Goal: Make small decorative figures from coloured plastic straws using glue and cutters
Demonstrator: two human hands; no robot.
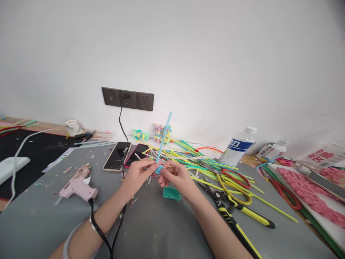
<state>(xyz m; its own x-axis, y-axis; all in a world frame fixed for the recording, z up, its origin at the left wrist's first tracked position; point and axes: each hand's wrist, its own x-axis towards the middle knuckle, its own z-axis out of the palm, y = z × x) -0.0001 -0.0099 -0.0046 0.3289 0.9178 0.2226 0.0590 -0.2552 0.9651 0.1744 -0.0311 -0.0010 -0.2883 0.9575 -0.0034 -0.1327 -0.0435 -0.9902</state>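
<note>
A blue pipe cleaner [164, 135] rises upright from between my two hands, its lower end curled into a small blue coil [159, 169]. My left hand [141, 172] pinches the stem and the coil's left side with thumb and forefinger. Around the coil's right side, the thumb and fingers of my right hand [174, 174] are closed. The hands almost meet, raised over the grey mat [151, 223]. Just below my right hand lies a teal bundle of short pieces [171, 193].
A pink glue gun [78, 187] with a black cord lies left; two phones [117, 156] lie behind my left hand. Yellow and green pipe cleaners [199, 160], pliers [229, 208], scissors [234, 183] and a bottle [238, 146] are right. Small figures [159, 133] stand by the wall.
</note>
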